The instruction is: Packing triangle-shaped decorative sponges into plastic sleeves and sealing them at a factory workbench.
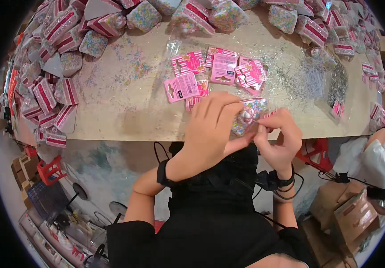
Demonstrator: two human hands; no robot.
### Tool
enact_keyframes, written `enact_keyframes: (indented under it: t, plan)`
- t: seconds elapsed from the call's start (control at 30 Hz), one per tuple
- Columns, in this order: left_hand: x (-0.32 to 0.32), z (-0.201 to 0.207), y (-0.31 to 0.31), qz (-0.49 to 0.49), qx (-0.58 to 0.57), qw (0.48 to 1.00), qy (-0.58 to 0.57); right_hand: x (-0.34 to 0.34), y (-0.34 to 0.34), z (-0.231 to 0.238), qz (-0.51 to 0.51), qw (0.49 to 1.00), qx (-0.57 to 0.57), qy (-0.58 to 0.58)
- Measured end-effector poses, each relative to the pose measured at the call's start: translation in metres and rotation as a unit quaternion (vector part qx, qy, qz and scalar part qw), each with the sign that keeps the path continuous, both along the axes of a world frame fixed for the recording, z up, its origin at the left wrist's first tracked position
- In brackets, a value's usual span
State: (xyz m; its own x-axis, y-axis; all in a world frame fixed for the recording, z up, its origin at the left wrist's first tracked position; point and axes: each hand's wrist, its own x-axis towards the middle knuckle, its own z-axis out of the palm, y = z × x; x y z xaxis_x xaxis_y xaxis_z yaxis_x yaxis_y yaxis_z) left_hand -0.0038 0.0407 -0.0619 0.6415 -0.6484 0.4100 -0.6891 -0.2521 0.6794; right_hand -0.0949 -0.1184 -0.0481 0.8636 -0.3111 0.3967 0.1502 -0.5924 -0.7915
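My left hand (213,134) is closed around a toy cake slice (256,106) at the table's near edge. Pastel sprinkles and a pale pink-and-white rosette cover the side of the slice that shows. Close against it, my right hand (281,140) pinches thumb and forefinger on a thin strand beside the rosette; its exact kind is too fine to tell. Just beyond my hands lie several pink-and-white striped cardboard tags (182,88), some overlapping. A loose heap of thin silvery wires (310,73) lies to the right of the tags.
Many more cake slices are piled at the left (45,96), along the back and at the right (312,31). Loose sprinkles (134,67) are scattered over the table (112,111). Another person's arm (382,134) is at the far right, above cardboard boxes (355,219). A red stool (51,171) stands lower left.
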Motion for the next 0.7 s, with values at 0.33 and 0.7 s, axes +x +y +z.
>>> enact_keyframes:
  t: [0.33,0.7]
  plan:
    - [-0.001,-0.006,0.002,-0.008,-0.014,0.999,0.030,0.003,0.006,-0.006,-0.026,0.999,0.012,0.028]
    - [-0.001,-0.009,0.001,-0.015,-0.022,0.998,0.059,0.009,-0.004,0.014,0.012,0.992,0.019,0.126]
